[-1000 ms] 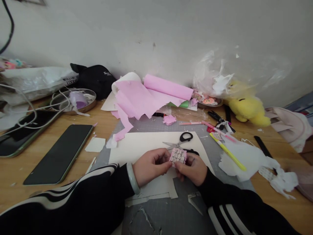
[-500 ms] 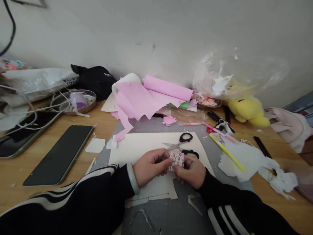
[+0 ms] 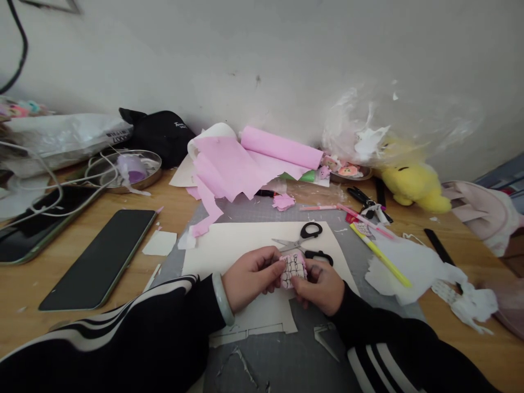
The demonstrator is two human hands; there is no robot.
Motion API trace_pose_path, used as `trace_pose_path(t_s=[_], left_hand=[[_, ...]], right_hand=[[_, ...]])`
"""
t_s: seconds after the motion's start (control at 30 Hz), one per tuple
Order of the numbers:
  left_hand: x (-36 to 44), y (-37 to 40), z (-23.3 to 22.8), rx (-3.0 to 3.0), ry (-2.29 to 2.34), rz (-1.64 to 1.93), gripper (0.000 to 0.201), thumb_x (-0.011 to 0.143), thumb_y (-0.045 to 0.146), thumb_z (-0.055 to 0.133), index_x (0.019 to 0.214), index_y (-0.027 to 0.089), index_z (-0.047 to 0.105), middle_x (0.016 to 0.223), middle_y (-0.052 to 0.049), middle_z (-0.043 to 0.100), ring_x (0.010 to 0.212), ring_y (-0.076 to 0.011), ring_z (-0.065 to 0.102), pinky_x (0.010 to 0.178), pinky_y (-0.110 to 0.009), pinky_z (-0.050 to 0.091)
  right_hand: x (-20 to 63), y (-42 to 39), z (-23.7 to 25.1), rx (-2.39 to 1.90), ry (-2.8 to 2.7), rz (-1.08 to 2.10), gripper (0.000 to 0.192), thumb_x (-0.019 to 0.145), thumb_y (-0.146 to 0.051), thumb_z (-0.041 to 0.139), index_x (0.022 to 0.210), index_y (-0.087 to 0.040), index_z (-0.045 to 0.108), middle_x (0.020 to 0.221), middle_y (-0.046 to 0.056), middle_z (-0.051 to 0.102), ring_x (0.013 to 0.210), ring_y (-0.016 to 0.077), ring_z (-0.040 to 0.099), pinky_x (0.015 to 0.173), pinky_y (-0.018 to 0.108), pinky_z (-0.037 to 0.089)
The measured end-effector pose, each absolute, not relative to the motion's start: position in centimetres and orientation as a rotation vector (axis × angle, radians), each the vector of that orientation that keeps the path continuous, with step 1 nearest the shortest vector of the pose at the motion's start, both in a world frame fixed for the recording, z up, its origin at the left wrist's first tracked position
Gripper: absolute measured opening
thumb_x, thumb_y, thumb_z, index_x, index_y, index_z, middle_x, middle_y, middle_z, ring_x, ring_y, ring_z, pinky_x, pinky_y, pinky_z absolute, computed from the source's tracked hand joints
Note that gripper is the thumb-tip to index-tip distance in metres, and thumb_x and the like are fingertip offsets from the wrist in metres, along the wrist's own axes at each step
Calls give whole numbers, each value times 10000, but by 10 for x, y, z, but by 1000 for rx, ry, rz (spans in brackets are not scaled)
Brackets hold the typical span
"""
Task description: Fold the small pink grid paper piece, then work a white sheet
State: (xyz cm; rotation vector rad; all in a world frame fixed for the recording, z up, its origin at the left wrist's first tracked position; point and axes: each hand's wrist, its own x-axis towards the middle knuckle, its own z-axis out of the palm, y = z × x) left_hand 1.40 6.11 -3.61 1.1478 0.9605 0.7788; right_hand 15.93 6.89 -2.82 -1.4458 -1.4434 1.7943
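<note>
Between my two hands is a small piece of paper, white with a hand-drawn black grid and pink along its edges. My left hand pinches its left side between thumb and fingers. On the right side, my right hand grips it the same way. Just beyond the paper lies a pair of scissors with black handles, blades apart, on a large white sheet. The fingers behind the small piece are partly hidden.
A grey cutting mat lies under the sheet. Pink paper is heaped by the wall. A phone lies at left; a yellow highlighter and paper scraps are at right, near a yellow plush toy.
The small gridded paper has turned slightly and shifted a little to the left between my fingers. Both hands keep hold of it; everything else looks the same.
</note>
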Motion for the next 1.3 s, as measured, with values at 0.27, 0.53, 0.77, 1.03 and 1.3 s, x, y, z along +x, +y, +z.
trace_pose_path(t_s=[0.27,0.53,0.77,1.03,1.3], left_hand=[[14,60,-37,1112,969,790,202,703,314,487,619,146,412,464,57,436,396,-42,370,371,-154,285],[15,62,-32,1117,979,844,272,767,358,365,612,146,436,497,33,466,405,-61,405,387,-183,312],[15,62,-32,1034,963,887,277,770,359,350,600,151,421,491,26,477,389,-69,410,379,-194,318],[14,61,-34,1061,956,886,186,766,304,386,662,153,416,509,42,468,390,-53,407,365,-169,295],[14,61,-35,1069,971,878,141,750,279,417,675,160,400,514,53,464,382,-44,396,358,-157,289]], right_hand=[[159,70,-28,-1465,-1384,1800,177,517,-276,507,618,-139,458,375,-79,436,297,33,376,281,149,331],[158,70,-27,-1462,-1375,1817,163,511,-258,518,606,-135,469,376,-78,436,296,26,372,276,143,326],[159,69,-29,-1473,-1376,1806,168,512,-259,514,617,-138,465,397,-74,442,302,28,377,274,144,329],[159,70,-28,-1470,-1394,1804,161,522,-252,502,631,-137,470,401,-74,437,306,26,370,279,143,329],[159,70,-28,-1476,-1407,1798,152,517,-253,494,617,-142,463,388,-79,430,301,29,370,280,148,333]])
